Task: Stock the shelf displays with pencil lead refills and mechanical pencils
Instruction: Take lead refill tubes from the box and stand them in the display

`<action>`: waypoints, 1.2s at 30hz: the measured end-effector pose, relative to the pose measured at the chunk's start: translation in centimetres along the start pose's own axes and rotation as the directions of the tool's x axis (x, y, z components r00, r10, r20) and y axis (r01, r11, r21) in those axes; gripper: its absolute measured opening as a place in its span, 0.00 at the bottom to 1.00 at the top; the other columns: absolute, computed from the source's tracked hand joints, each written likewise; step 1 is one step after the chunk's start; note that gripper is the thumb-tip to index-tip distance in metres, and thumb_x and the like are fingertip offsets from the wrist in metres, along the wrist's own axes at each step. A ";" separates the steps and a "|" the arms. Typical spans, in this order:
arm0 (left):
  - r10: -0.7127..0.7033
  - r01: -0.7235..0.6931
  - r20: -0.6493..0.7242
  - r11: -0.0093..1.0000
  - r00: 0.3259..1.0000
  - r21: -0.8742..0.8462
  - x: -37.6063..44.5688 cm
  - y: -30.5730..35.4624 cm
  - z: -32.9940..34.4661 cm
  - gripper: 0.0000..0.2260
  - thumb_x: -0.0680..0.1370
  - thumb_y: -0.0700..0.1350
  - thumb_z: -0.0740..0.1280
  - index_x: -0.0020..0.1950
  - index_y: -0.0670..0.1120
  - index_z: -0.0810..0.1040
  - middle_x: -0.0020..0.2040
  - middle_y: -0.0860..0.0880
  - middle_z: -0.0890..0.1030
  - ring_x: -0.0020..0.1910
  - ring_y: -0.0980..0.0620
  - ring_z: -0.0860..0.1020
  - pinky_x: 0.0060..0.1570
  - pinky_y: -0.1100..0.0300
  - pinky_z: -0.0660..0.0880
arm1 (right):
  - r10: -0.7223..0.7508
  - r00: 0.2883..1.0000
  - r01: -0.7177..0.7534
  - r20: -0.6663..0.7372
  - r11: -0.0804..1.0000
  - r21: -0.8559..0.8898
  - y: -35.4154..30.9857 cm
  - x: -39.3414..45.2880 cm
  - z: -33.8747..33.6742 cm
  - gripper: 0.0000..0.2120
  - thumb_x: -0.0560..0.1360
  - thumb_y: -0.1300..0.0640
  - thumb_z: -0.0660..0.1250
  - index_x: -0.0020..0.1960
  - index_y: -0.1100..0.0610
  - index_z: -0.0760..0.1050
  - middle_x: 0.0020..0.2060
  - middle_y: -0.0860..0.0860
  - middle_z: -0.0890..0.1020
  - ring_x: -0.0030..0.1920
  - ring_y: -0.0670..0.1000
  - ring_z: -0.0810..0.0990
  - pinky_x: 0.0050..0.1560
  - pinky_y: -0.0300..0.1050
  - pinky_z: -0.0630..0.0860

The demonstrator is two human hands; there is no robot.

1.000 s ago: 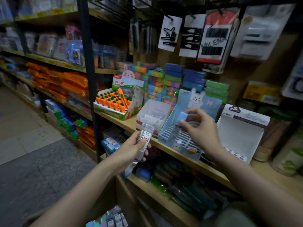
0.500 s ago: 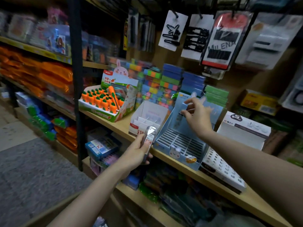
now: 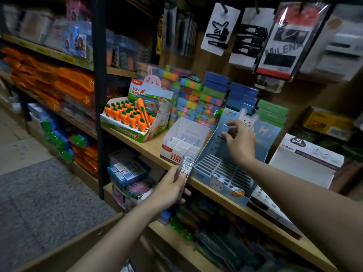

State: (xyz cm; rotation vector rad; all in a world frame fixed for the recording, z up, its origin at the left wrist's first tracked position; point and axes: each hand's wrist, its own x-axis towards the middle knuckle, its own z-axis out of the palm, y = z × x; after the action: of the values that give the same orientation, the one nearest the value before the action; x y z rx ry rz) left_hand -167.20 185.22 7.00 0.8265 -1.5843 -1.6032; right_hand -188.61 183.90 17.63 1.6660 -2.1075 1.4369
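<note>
- Lead refill tubes (image 3: 184, 169): a small bunch, gripped in my left hand (image 3: 169, 188), held low at the front edge of the wooden shelf (image 3: 149, 148), just in front of the white divided box (image 3: 182, 143).
- Right hand (image 3: 240, 143) is up at the back wall of the blue bunny display box (image 3: 231, 169). Fingertips pinch a small pale blue piece there; too blurred to say whether it is a refill or a tab of the box.
- Blue box sits tilted, its ribbed slotted floor bare as far as I can see. Neighbours: the white divided box on one side, a white carton (image 3: 306, 160) on the other, the carrot eraser display (image 3: 133, 118) further along.
- Judged step: seating one piece at the back row of the blue box.
- To do it well: line the piece up with a rib slot before letting go, push it fully down, then fill back to front so that later pieces do not block my reach.
- Keep the left-hand grip firm; the tubes are smooth and could slide out.
- Risk: nudging the light cardboard box toward the shelf edge. Press straight down, not forward.
</note>
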 end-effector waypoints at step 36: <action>0.236 -0.238 -0.045 0.970 0.971 -0.039 -0.8 3.1 -2.6 0.11 0.83 0.46 0.58 0.63 0.58 0.73 0.46 0.51 0.81 0.41 0.54 0.79 0.39 0.58 0.77 | -0.153 0.756 0.032 0.636 0.980 0.198 -9.1 -4.4 -0.5 0.08 0.76 0.52 0.70 0.52 0.53 0.84 0.43 0.51 0.86 0.43 0.52 0.85 0.48 0.47 0.82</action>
State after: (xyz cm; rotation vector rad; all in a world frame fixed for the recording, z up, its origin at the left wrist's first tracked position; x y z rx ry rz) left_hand -164.42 184.60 9.98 0.6154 -1.5503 -1.4365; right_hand -179.77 187.71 20.81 2.6105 -2.1762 1.1359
